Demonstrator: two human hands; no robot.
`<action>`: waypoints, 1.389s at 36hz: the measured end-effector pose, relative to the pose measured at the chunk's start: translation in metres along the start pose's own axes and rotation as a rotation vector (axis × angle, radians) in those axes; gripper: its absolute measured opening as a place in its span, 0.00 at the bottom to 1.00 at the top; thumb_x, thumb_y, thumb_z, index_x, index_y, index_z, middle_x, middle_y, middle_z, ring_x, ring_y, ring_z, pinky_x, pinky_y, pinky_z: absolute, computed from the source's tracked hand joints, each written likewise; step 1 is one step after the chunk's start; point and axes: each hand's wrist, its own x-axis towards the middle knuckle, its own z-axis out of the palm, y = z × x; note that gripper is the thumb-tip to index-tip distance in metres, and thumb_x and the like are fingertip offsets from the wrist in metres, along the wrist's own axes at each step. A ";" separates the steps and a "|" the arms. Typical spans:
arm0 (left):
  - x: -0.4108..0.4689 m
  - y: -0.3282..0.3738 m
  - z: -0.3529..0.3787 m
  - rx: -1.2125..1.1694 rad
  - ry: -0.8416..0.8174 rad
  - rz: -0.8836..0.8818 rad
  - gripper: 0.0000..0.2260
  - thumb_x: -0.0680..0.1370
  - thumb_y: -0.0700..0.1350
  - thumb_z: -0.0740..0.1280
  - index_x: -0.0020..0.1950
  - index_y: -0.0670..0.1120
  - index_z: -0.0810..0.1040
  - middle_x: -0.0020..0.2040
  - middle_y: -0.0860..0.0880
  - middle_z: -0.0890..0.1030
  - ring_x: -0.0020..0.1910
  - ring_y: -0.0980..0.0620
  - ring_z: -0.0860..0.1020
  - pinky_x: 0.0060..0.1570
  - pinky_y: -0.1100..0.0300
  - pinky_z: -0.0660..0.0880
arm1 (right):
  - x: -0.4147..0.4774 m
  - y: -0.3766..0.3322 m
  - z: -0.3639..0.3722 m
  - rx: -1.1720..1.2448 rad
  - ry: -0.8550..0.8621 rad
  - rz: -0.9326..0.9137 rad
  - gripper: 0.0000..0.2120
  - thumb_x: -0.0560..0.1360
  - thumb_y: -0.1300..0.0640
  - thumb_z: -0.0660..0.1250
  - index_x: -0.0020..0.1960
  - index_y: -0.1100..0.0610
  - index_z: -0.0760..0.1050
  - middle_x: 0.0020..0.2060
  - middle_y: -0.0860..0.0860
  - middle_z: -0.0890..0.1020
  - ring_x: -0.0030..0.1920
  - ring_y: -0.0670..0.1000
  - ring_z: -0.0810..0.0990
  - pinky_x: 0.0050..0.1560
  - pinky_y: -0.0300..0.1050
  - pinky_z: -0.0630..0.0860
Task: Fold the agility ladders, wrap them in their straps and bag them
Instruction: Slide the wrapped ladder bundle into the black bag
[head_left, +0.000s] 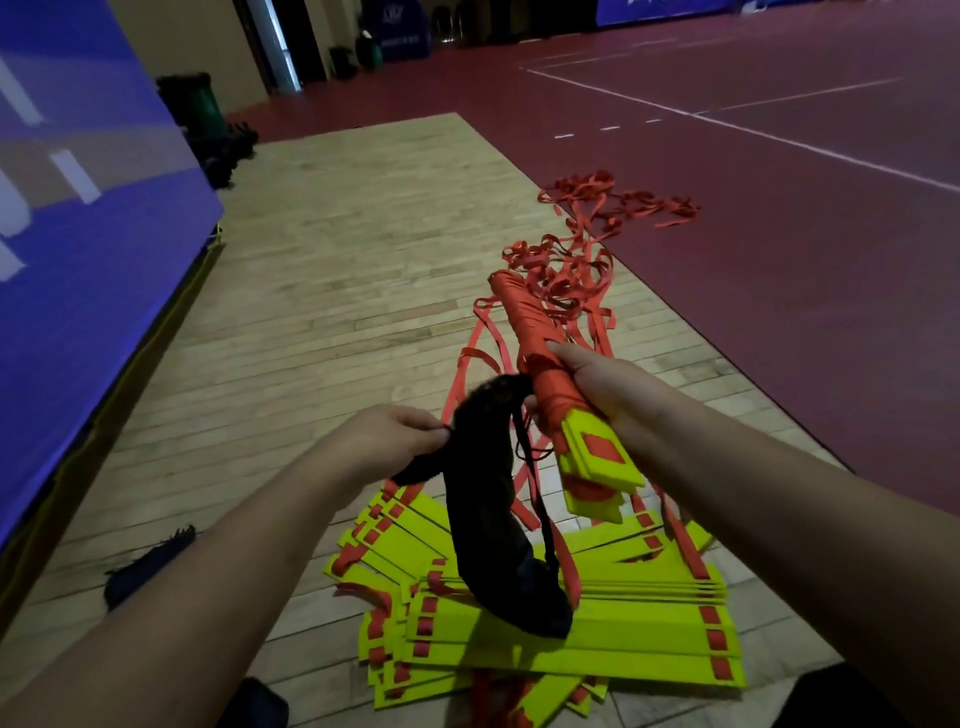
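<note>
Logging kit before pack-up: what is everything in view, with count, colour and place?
wood floor: one strip, pale, centre
court floor: dark red, white lines, right
strap-wrapped bundle of flat plastic ladder rungs: one, yellow-green in red strap, held up centre right
mesh drawstring bag: one, black, hanging at centre
loose pile of flat ladder rungs: one, yellow-green with red straps, on the wood floor, near
tangled loose straps: one trail, red, beyond the bundle
second fabric bag: one, dark, on the wood floor, left
wall panel: one, blue, left
bin: one, green, far left
left hand: pinches the bag's upper edge
right hand: grips the bundle
</note>
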 end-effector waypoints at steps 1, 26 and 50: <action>0.002 0.000 -0.005 0.040 0.111 0.022 0.07 0.78 0.41 0.70 0.41 0.48 0.84 0.36 0.50 0.81 0.36 0.54 0.76 0.31 0.66 0.68 | 0.000 -0.001 -0.002 -0.008 0.015 -0.013 0.11 0.84 0.53 0.62 0.53 0.62 0.70 0.26 0.58 0.79 0.20 0.53 0.78 0.21 0.43 0.77; 0.010 -0.002 -0.025 -0.051 0.099 -0.095 0.07 0.79 0.36 0.67 0.41 0.37 0.79 0.32 0.43 0.76 0.24 0.53 0.75 0.23 0.65 0.69 | -0.004 0.004 -0.009 -0.451 0.016 -0.184 0.16 0.82 0.52 0.67 0.55 0.66 0.75 0.34 0.61 0.83 0.26 0.56 0.82 0.26 0.47 0.80; -0.002 0.011 -0.003 -0.599 -0.080 -0.232 0.07 0.82 0.37 0.59 0.47 0.39 0.74 0.30 0.45 0.72 0.30 0.51 0.73 0.32 0.61 0.66 | -0.013 0.011 -0.012 0.043 0.012 -0.064 0.15 0.81 0.52 0.66 0.58 0.64 0.71 0.28 0.60 0.81 0.25 0.56 0.81 0.27 0.48 0.80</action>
